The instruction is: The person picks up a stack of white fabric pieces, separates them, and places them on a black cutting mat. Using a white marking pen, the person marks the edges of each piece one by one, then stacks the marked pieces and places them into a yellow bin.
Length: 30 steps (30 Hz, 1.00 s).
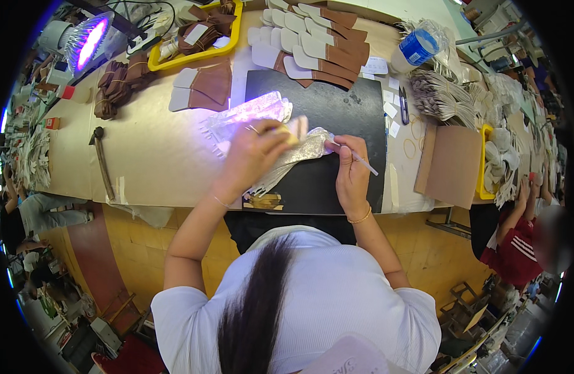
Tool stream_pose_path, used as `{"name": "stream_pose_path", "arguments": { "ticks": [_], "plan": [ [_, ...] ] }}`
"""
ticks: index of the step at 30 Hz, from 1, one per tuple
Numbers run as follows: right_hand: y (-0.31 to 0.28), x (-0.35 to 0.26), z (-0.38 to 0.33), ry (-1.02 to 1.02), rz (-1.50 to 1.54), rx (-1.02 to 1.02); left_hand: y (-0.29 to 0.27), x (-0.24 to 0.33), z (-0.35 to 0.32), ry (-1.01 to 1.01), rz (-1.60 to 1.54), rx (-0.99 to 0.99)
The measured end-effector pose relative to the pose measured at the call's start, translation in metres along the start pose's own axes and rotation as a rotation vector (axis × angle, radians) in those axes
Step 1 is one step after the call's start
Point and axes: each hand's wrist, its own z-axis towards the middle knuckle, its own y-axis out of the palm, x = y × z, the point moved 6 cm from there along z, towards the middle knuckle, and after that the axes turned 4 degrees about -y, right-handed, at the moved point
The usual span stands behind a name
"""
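My left hand [254, 151] presses down on a shiny silver shoe-upper piece [299, 153] and grips a small pale block at its fingertips. My right hand [351, 169] holds a thin white pen-like tool [360, 160] with its tip against the silver piece's right end. The piece lies on a black work mat [336, 106]. A stack of similar silver pieces [246, 114] lies just beyond my left hand, lit purple.
Brown and white cut leather pieces [318, 40] fan out at the mat's far edge. A yellow tray [196, 37] holds more. A hammer [103, 159] lies at left, scissors [403, 103] and a brown cardboard sheet [452, 165] at right. Another person [517, 237] sits at right.
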Motion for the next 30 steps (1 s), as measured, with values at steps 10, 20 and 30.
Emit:
{"name": "stream_pose_path", "arguments": {
  "ticks": [10, 20, 30],
  "plan": [
    [0.002, 0.0, 0.001, 0.064, 0.077, -0.009, 0.032, 0.016, -0.015, 0.06, -0.033, -0.06],
    [0.002, 0.0, 0.002, 0.022, -0.103, -0.039, 0.034, 0.021, -0.015, 0.126, 0.039, -0.046],
    [0.01, -0.029, 0.013, -0.178, -0.451, -0.101, 0.036, 0.025, -0.015, 0.184, 0.144, -0.065]
  ]
}}
